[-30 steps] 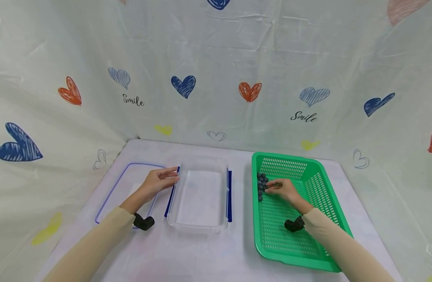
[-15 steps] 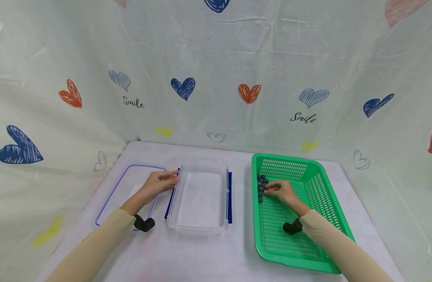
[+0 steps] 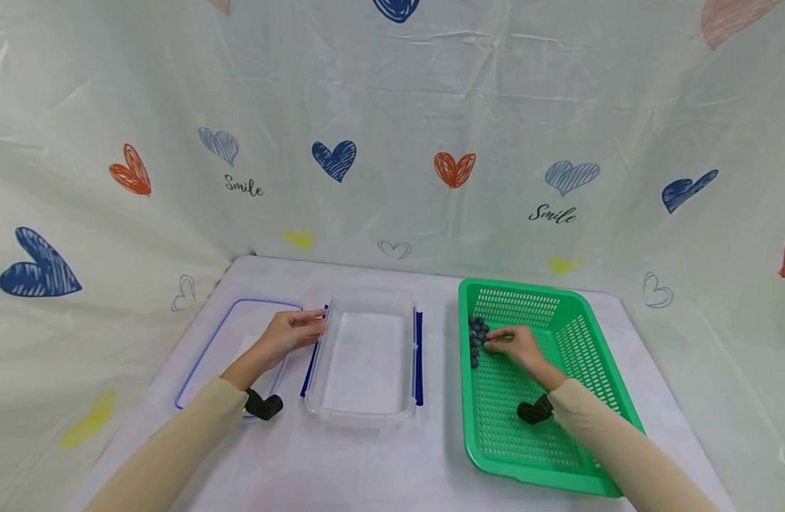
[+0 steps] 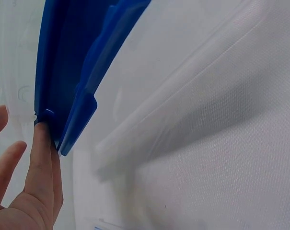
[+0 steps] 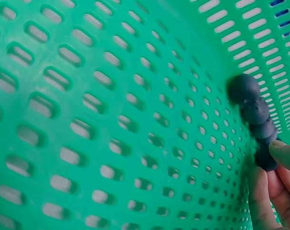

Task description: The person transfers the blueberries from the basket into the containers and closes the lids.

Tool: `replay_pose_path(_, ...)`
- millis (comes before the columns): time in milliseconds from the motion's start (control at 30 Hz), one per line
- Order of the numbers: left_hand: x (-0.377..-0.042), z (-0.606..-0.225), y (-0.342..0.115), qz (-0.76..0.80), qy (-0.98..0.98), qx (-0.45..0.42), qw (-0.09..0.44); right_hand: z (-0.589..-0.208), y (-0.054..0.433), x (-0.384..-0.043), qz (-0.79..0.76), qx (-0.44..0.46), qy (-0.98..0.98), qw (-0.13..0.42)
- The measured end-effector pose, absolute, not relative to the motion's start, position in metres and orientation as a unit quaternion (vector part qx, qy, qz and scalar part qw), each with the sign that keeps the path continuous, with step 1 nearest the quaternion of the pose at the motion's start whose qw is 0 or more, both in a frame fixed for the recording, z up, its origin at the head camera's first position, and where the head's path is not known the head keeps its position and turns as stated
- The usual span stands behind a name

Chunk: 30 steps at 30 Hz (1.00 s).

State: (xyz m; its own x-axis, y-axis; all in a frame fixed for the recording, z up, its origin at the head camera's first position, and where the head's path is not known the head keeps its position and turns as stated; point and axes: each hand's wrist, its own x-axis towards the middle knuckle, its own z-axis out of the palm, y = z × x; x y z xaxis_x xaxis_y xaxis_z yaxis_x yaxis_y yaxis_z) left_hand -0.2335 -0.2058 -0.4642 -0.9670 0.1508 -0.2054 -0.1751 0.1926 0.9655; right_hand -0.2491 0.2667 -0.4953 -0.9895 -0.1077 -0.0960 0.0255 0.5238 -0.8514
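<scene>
Pinched between thumb and fingertips of a person's right hand [image 3: 515, 346], one dark blueberry [image 5: 265, 160] sits at the end of a short row inside a green plastic basket [image 3: 469, 409]. The fingers are drawn in to about the fruit's own width; whether the berry is clear of the basket floor cannot be told.

Small and round, the fruit should weigh next to nothing, its skin likely smooth enough to roll away and its flesh soft enough to bruise under a hard squeeze. The best hold would seem to be a light pinch on opposite sides at its widest part, with fingertips kept off the neighbor it touches.

The other blueberries [image 3: 473, 342] gather against the basket's left wall, near its far corner. They are blue-black and dull-surfaced, with a grayish cast; one in the row shows tiny marks on its skin.

Across the table [image 3: 399, 469], straight fingers of the left hand [image 3: 286, 337] touch a blue latch [image 4: 68, 62] on a lidless clear plastic container [image 3: 367, 370], without a closed grip. Its walls look thin, light and fairly stiff. A clear lid [image 3: 226, 355] edged in blue lies partly beneath the left forearm.
</scene>
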Motion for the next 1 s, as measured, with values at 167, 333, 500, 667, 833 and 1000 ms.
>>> replay_pose_path(167, -0.234, -0.462, -0.206, 0.637, 0.759, -0.003, 0.132, -0.486, 0.27, -0.248, -0.492, -0.023, 0.867, 0.071)
replay_pose_path(333, -0.236, -0.462, -0.207, 0.645, 0.752, 0.01, 0.136, -0.478, 0.272, -0.247, -0.497, -0.014, 0.865, 0.072)
replay_pose_path(500, -0.235, -0.464, -0.208, 0.646, 0.751, 0.007, 0.139, -0.47, 0.275, -0.247, -0.497, -0.008, 0.864, 0.083)
replay_pose_path(667, -0.234, -0.463, -0.208, 0.645, 0.751, 0.003, 0.144, -0.458, 0.278, -0.245, -0.5, -0.008, 0.862, 0.077)
replay_pose_path(833, -0.234, -0.462, -0.207, 0.648, 0.748, 0.002, 0.143, -0.442, 0.279, -0.243, -0.507, -0.017, 0.859, 0.067)
replay_pose_path(1000, -0.234, -0.46, -0.207, 0.65, 0.747, 0.002, 0.144, -0.428, 0.279, -0.242, -0.508, -0.026, 0.859, 0.059)
